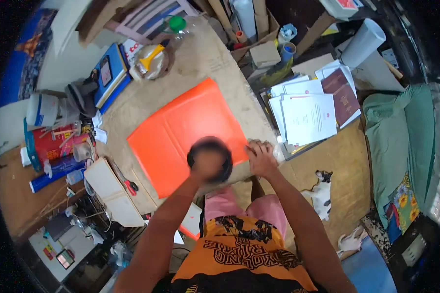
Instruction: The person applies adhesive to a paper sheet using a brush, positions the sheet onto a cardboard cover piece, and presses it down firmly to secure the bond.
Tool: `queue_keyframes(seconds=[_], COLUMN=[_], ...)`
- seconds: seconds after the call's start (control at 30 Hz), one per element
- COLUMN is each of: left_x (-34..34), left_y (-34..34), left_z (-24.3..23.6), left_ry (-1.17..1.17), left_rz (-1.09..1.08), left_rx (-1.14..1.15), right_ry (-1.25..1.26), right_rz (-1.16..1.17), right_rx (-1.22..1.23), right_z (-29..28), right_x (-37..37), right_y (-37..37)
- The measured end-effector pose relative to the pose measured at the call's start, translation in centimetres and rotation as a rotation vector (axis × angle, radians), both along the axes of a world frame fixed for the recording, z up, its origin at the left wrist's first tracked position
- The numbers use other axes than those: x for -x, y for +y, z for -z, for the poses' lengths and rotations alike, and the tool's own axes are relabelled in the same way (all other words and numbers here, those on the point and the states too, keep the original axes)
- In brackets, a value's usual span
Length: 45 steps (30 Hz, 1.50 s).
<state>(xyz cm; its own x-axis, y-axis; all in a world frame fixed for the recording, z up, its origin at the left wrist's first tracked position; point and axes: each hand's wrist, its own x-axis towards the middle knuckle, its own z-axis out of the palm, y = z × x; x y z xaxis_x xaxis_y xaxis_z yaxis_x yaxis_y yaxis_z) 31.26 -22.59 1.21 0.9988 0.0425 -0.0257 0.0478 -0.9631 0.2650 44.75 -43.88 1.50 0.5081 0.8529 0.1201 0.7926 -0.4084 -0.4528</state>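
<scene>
Left hand (209,165) and right hand (263,160) are apart. Red-handled scissors (131,187) lie left on the worktop (200,61); an orange sheet (178,124) spreads beneath the left hand, which overlaps a black ring (209,142) (blur hides its grip); the right hand, fingers loosely spread, rests at the sheet's right corner, near papers (305,117).

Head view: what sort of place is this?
Probably a cluttered home workspace: a bright orange sheet spread on a worktable, a pile of papers beside it, and a black-and-white animal, apparently a pet, lying nearby.
</scene>
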Motion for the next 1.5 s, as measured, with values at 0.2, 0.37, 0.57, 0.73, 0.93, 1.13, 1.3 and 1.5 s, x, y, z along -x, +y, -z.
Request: queue_keyframes(seconds=[0.2,0.37,0.57,0.73,0.93,1.13,1.3,1.5], left_x=[-19.0,-16.0,-3.7,-7.2,-4.6,5.3,4.4,-4.7], left_y=[8.4,3.1,-6.1,-4.8,-5.2,2.1,1.5,-4.1], left_z=[0.6,1.5,0.1,-0.1,0.1,-1.6,-1.3,-0.8], left_ry=[-0.216,-0.003,-0.026,-0.173,-0.113,0.051,0.088,-0.013], left_rz=[-0.282,-0.338,0.005,0.107,0.141,0.310,0.370,0.286], left_rx=[-0.123,-0.303,0.065,0.134,0.141,0.076,0.096,0.143], right_ry=[0.048,0.026,0.024,0.064,0.069,0.073,0.094,0.114], right_rz=[0.021,0.069,0.065,0.056,0.066,0.068,0.034,0.115], right_rx=[-0.112,-0.143,-0.201,-0.175,-0.137,-0.134,-0.079,-0.130], right_z=[-0.4,0.3,-0.5,0.2,0.5,-0.8,-0.4,-0.2], right_x=[-0.2,-0.5,-1.4,-0.9,-0.9,-0.8,-0.8,-0.3], right_y=[-0.2,-0.6,-0.4,-0.3,-0.8,-0.8,-0.4,0.0])
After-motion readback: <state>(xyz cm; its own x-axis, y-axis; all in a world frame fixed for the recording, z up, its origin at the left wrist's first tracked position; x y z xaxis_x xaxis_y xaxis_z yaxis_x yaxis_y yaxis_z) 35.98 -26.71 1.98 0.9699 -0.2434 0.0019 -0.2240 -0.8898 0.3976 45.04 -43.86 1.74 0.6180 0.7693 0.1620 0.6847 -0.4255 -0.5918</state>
